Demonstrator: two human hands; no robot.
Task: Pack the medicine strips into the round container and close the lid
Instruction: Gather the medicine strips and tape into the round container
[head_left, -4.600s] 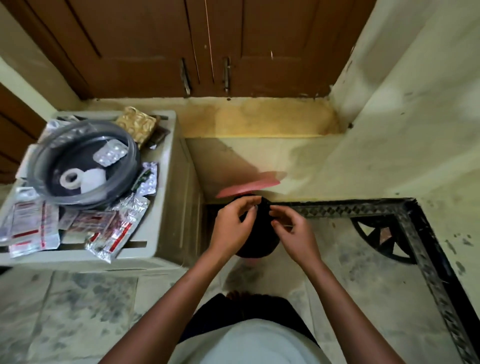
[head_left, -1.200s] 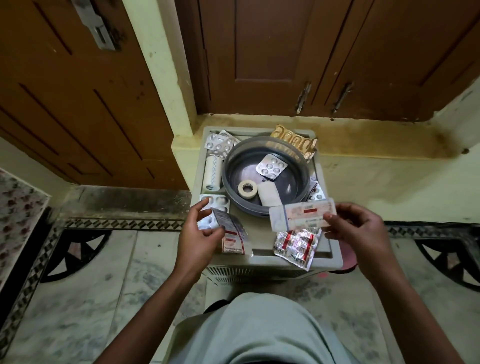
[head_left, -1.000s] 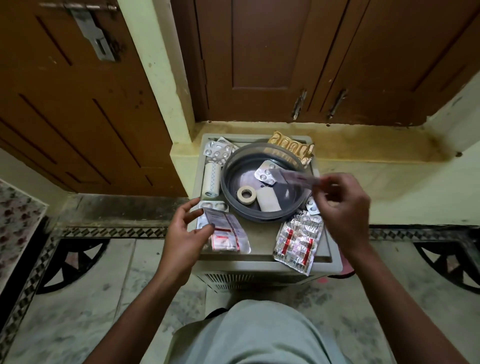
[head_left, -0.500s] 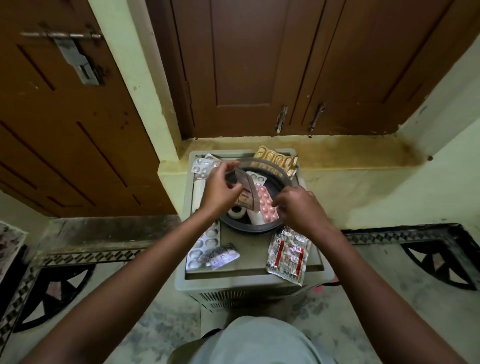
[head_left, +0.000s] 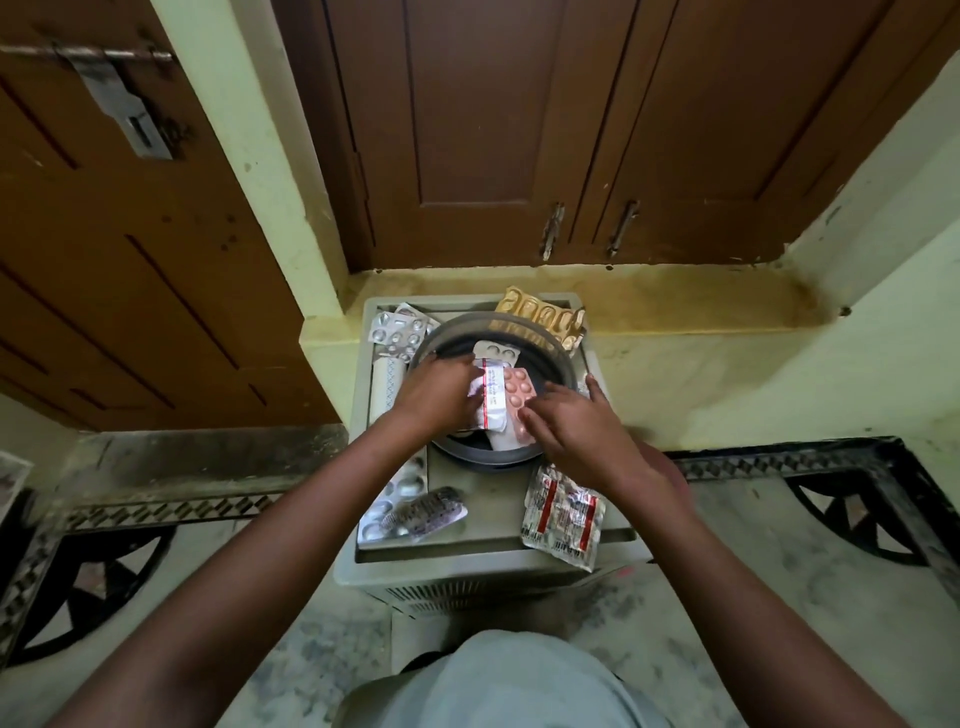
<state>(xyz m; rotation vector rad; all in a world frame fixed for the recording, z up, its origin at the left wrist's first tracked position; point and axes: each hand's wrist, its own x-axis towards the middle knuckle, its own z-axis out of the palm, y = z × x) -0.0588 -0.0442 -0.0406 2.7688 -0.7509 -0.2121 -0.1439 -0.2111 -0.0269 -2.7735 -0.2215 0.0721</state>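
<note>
Head view: left grip (head_left: 439, 392) lies over the white strip (head_left: 492, 397) in the container (head_left: 551, 358), pinch unclear; right grip (head_left: 576, 431) presses the pink strip (head_left: 519, 397) with flat fingers. Lay both strips flat, beneath the rim, before releasing.

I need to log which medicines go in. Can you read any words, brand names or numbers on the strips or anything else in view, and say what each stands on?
Nothing here can be read.
White strip with red band in the round container: printed lines, too blurred to read.
Red-and-silver strip on the grey unit: print, too small to read.
Pink strip, gold strip: no print shows.
</note>
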